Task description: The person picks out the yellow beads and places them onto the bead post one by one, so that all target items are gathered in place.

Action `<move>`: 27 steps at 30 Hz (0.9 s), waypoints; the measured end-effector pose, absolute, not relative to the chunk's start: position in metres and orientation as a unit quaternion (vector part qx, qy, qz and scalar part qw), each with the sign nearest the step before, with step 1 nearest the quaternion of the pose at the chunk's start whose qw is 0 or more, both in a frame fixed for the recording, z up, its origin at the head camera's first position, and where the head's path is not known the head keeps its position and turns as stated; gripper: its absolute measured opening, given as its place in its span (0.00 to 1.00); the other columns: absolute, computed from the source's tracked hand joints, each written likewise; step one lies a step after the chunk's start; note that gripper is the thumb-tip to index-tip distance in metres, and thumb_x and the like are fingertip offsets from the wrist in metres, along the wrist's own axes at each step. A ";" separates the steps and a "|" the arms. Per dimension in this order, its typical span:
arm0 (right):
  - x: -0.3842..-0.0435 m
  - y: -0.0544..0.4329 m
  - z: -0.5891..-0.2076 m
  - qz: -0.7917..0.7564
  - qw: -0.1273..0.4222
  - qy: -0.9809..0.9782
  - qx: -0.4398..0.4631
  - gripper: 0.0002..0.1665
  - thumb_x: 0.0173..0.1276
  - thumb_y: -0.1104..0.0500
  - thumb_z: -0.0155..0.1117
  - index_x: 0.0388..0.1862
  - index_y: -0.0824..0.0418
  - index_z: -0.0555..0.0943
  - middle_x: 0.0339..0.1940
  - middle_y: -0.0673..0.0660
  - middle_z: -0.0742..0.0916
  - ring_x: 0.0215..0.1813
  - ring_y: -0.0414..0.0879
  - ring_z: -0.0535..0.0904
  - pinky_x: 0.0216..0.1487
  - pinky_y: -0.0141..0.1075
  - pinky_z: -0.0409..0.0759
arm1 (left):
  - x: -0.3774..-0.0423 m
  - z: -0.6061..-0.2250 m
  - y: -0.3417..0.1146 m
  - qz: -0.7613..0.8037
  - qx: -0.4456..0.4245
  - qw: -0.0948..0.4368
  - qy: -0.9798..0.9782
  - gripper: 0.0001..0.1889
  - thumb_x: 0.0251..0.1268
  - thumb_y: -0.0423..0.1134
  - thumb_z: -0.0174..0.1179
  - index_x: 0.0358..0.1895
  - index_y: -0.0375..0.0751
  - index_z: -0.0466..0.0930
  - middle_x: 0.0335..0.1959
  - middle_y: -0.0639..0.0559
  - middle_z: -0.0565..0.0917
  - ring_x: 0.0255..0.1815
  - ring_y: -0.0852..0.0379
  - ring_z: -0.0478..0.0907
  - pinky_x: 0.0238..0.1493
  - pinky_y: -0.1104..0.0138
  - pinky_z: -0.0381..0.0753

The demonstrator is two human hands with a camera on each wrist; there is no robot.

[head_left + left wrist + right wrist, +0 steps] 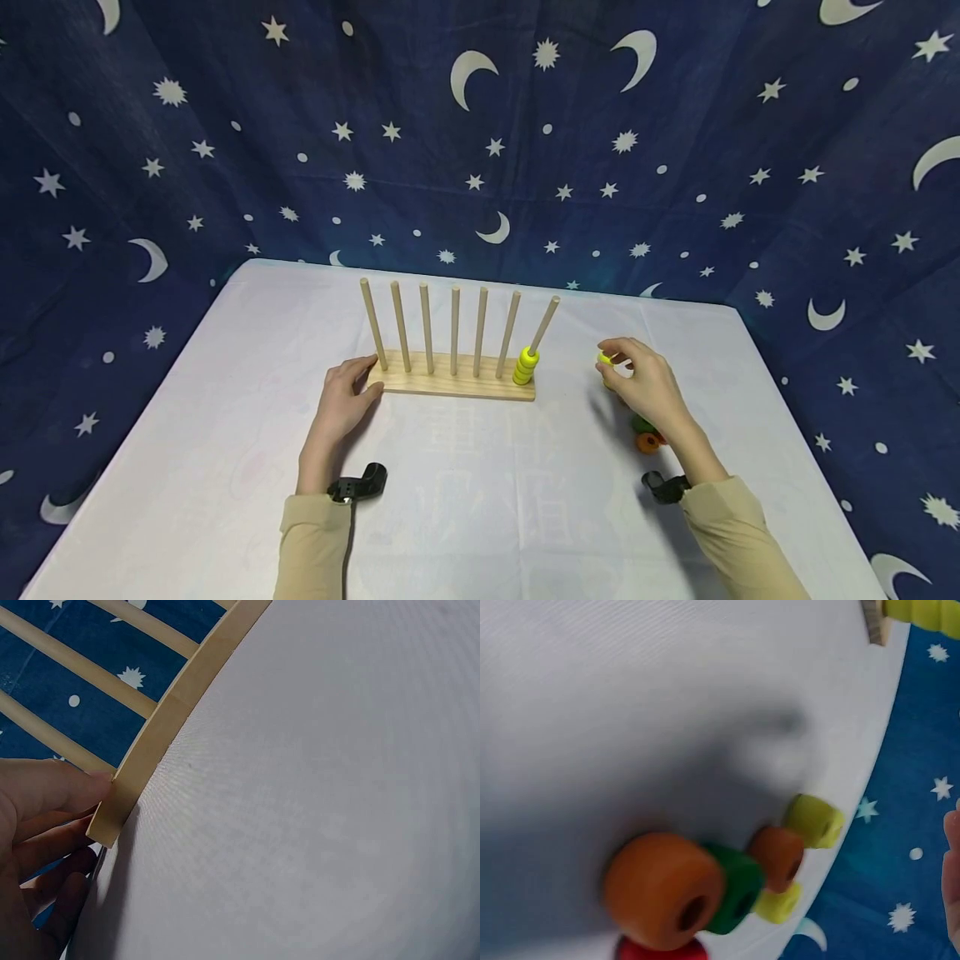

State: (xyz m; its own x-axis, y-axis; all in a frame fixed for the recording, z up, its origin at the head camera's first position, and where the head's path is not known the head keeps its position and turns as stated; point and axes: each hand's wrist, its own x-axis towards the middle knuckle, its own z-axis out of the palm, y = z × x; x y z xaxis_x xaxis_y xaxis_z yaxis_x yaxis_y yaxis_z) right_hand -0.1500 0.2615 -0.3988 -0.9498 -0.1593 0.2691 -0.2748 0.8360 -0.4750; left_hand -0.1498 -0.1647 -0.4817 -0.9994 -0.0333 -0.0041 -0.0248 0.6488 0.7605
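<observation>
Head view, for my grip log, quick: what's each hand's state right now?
Left hand: closed, holding the left end of the wooden base.
Right hand: closed, holding a yellow bead.

A long, flat rack of pale wood [450,386] sits lengthwise on the white worktop [450,500], seven round wooden pegs standing in a row along it. Its left end is gripped by the left hand [345,402]. The rightmost peg carries a short stack of yellow round beads [525,367] at its foot; the other six are bare. Right of the rack, the right hand [648,385] pinches a single yellow bead [603,358]. Nearer, loose holed beads cluster together: orange [660,889], green [731,885], red [664,951] and yellow [810,821].
</observation>
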 end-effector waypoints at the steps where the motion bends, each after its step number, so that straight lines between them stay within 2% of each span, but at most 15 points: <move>1: -0.151 0.264 -0.400 0.259 0.105 -0.954 0.110 0.17 0.64 0.58 0.66 0.51 0.60 0.81 0.45 0.59 0.87 0.45 0.52 0.82 0.45 0.48 0.79 | -0.150 -0.481 -0.165 -0.419 0.016 0.006 -0.908 0.27 0.65 0.37 0.58 0.67 0.35 0.68 0.67 0.37 0.71 0.69 0.40 0.61 0.70 0.45 0.60; 16: -0.157 0.294 -0.421 0.246 0.010 -0.968 0.057 0.23 0.65 0.55 0.65 0.57 0.62 0.78 0.49 0.63 0.85 0.51 0.59 0.81 0.50 0.53 0.78 | -0.150 -0.481 -0.165 -0.419 0.016 0.001 -0.908 0.27 0.65 0.36 0.58 0.68 0.35 0.68 0.67 0.37 0.70 0.69 0.40 0.60 0.70 0.46 0.60; 27: -0.168 0.304 -0.434 0.223 -0.042 -0.973 0.051 0.22 0.62 0.55 0.68 0.54 0.62 0.79 0.46 0.63 0.85 0.47 0.56 0.82 0.47 0.51 0.79 | -0.149 -0.480 -0.165 -0.422 0.017 0.001 -0.906 0.27 0.65 0.36 0.58 0.67 0.35 0.68 0.67 0.37 0.70 0.70 0.40 0.59 0.71 0.46 0.58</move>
State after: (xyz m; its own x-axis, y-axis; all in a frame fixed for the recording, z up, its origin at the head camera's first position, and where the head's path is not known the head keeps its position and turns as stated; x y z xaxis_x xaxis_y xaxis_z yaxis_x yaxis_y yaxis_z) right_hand -0.1677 0.3039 -0.4337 -0.9913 -0.1174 -0.0593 -0.0799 0.8958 -0.4372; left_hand -0.1494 -0.1647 -0.4801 -0.9994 -0.0315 -0.0124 -0.0298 0.6434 0.7649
